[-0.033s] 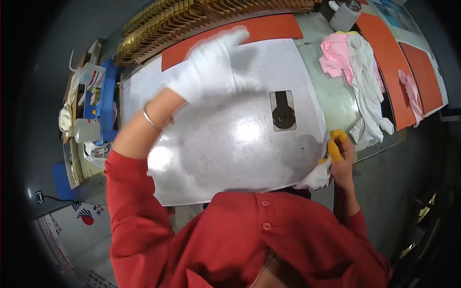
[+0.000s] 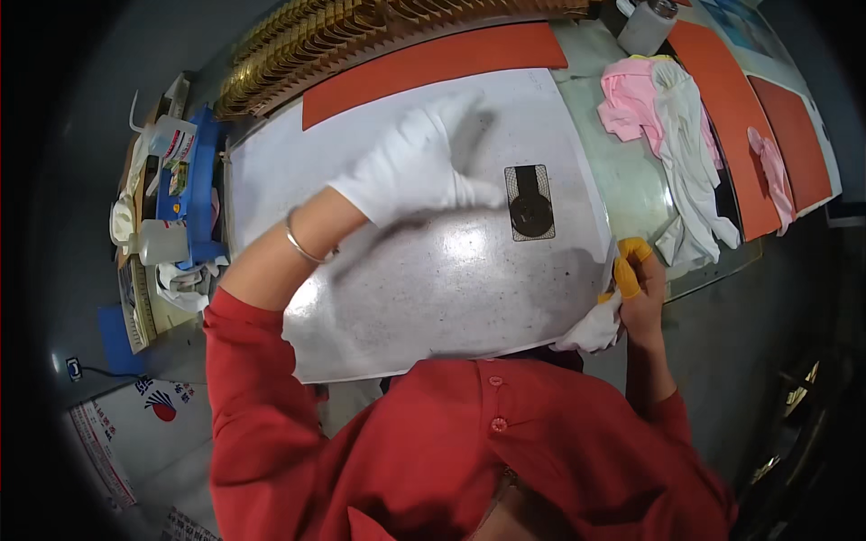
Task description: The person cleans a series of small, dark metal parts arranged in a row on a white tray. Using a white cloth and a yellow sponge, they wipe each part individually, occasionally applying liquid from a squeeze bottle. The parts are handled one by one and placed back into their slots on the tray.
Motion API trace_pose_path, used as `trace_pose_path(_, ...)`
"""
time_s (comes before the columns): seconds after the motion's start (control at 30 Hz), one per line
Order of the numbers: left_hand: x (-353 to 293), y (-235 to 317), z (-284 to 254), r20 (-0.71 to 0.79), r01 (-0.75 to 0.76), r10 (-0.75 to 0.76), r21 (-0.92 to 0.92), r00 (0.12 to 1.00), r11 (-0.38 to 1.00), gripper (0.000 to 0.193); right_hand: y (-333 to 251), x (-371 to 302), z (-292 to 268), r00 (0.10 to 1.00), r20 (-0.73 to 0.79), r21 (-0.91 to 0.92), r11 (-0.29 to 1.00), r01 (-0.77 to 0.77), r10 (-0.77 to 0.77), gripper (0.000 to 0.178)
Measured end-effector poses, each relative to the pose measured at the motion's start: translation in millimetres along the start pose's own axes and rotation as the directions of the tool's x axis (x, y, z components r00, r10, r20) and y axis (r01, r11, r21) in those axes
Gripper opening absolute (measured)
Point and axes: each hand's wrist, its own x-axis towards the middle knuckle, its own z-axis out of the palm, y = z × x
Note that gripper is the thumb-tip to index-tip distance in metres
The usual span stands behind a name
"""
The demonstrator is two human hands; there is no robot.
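My left hand (image 2: pixel 424 167), in a white glove, reaches over the white-covered work surface (image 2: pixel 379 307) with its fingers spread and nothing in them. Its thumb points toward a small dark rectangular piece (image 2: pixel 530 207) with a fine mesh pattern and a round black disc shape in it. That piece lies flat, just right of the thumb. At the right front edge of the surface, my right hand (image 2: pixel 639 293) is closed, with yellow finger covers on its fingertips. A crumpled white cloth (image 2: pixel 594 326) hangs from its pinch.
A rack of upright golden plates (image 2: pixel 316 50) runs along the back, behind an orange mat (image 2: pixel 433 70). Pink and white cloths (image 2: pixel 672 117), a bottle (image 2: pixel 647 29) and more orange mats (image 2: pixel 722 126) are on the right. Bottles and a blue tray (image 2: pixel 209 180) stand at left.
My left hand has come down toward the front and slightly right, its thumb nearer the dark piece. My right hand stays at the edge with the cloth.
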Motion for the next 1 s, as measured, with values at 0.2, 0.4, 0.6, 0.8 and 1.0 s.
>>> trace_pose_path(0.2,-18,42,58,0.018,0.041,-0.044,0.149,0.999,0.988,0.087,1,2,1,0.999,0.035,0.109,0.994,0.009,-0.012,0.009)
trace_pose_path(0.4,-12,63,58,0.150,0.230,-0.242,0.091,0.959,0.969,0.077,12,2,-1,1.000,0.008,0.169,0.985,0.023,-0.025,0.009)
trace_pose_path(0.6,-14,52,69,0.048,0.114,-0.128,0.225,0.991,0.968,0.077,10,2,0,0.996,0.038,0.128,0.989,0.080,-0.086,0.009)
trace_pose_path(0.8,-13,65,57,0.135,0.220,-0.234,0.109,0.963,0.969,0.076,8,0,-3,0.999,0.028,0.128,0.992,0.019,-0.023,0.010)
trace_pose_path(1.0,-21,59,55,0.104,0.072,-0.083,0.104,0.991,0.992,0.072,12,2,-6,0.994,0.045,-0.080,0.992,0.098,-0.095,0.013)
